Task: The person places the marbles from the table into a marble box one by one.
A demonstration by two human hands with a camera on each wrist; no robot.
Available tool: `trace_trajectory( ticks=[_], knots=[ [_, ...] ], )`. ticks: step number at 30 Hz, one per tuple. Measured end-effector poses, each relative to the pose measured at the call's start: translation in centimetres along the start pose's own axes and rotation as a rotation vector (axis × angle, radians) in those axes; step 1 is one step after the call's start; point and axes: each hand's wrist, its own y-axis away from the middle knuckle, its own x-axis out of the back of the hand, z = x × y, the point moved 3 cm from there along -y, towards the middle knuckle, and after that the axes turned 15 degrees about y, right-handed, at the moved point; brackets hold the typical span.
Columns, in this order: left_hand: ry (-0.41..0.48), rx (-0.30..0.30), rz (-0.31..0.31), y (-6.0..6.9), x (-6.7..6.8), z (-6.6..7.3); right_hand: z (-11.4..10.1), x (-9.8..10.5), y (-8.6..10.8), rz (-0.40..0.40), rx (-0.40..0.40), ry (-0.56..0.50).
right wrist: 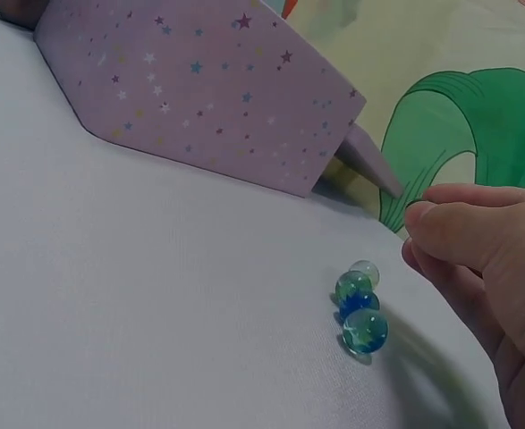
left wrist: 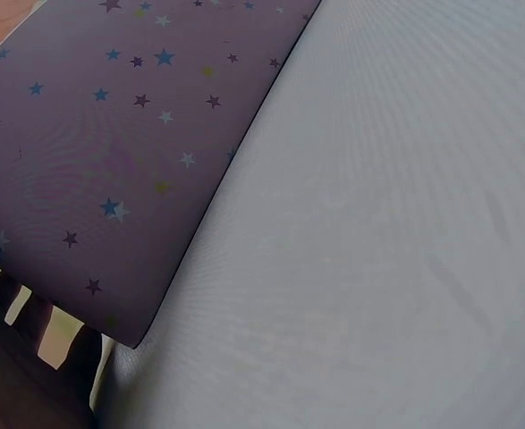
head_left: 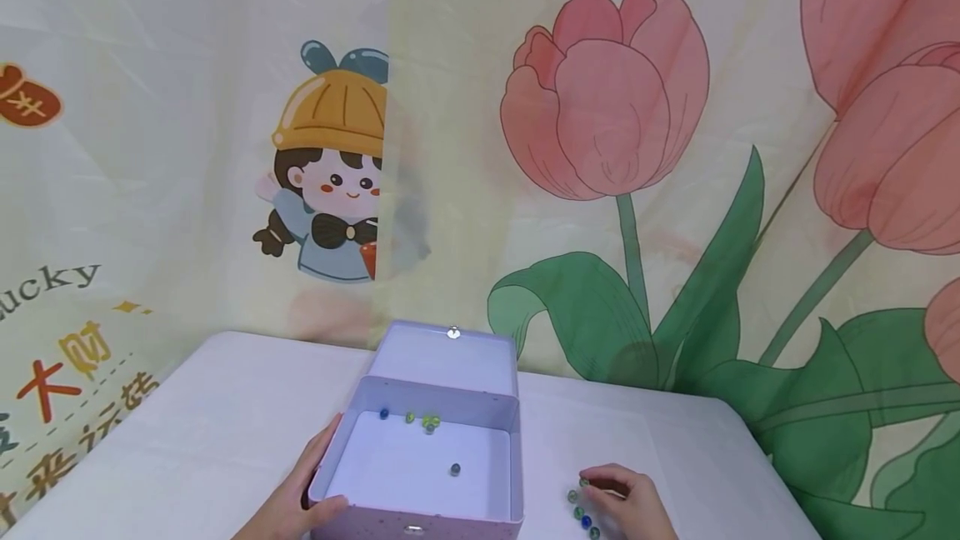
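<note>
A lilac tin box point(head_left: 420, 517) with a star pattern stands on the table with its lid raised. My left hand point(head_left: 307, 482) holds the box at its left side, thumb at the front corner. Inside, a blue marble point(head_left: 384, 413), several yellow-green marbles point(head_left: 431, 421) near the back wall and a dark greyish marble point(head_left: 455, 469) lie apart. Right of the box, my right hand point(head_left: 626, 498) pinches a greenish marble point(head_left: 583, 482) between thumb and fingertips. Beside it a short row of marbles lies on the cloth, among them a blue marble point(right wrist: 359, 305) and a green-blue marble point(right wrist: 366, 331).
The open lid point(head_left: 450, 359) leans back behind the box, with a metal clasp point(head_left: 453, 332) at its top edge. A white cloth covers the table point(head_left: 645, 423). Behind stands a printed curtain point(head_left: 457, 190) with tulips and a cartoon figure.
</note>
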Motion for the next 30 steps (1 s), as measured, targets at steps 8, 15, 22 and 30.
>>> trace_trajectory(
  ticks=[8, 15, 22, 30],
  knots=[
    [0.037, 0.045, -0.016, -0.1, -0.2, 0.3, -1.7, 0.2, 0.6, -0.027, 0.096, -0.028],
    [0.037, -0.003, -0.011, -0.2, -0.4, 0.5, -3.7, 0.2, 1.4, -0.05, 0.157, -0.046],
    [0.097, 0.013, -0.039, -0.3, -0.5, 0.4, -5.8, 0.5, 2.5, -0.082, 0.213, -0.083],
    [0.029, -0.068, 0.007, 0.1, -0.3, 0.2, -7.9, -0.5, 2.6, -0.102, 0.301, -0.121]
  ],
)
